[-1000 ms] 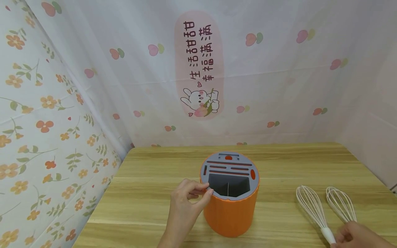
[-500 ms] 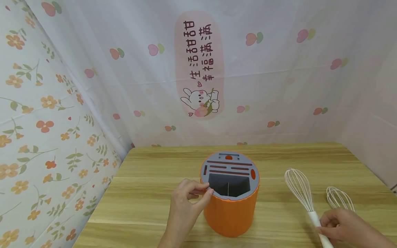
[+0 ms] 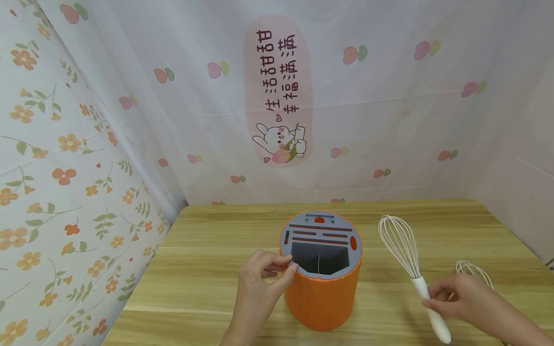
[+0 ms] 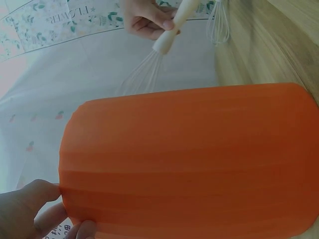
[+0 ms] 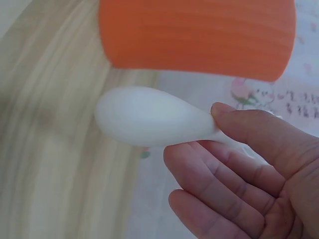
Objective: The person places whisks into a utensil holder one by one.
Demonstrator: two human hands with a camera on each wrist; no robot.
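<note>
An orange cylindrical utensil holder (image 3: 322, 302) stands upright on the table; its grey top has slots and a divided square opening. My left hand (image 3: 259, 283) pinches the near-left part of its rim between thumb and fingers. To the right, my right hand (image 3: 460, 298) grips a white balloon whisk (image 3: 439, 327) by the handle, wire end pointing up and away toward the back. In the right wrist view, thumb and fingers pinch the rounded white handle (image 5: 144, 117) at its narrower part. A second whisk (image 3: 473, 269) lies farther right, partly hidden behind the right hand and forearm.
The wood-grain table (image 3: 207, 298) extends to both sides of the holder. A white curtain (image 3: 389, 120) with fruit prints and a rabbit picture hangs behind its back edge. Flowered cloth (image 3: 86, 202) covers the left side.
My right hand has picked up the nearer whisk and carried it left and up, closer to the holder. The left hand has stayed at the rim, and the second whisk remains lying.
</note>
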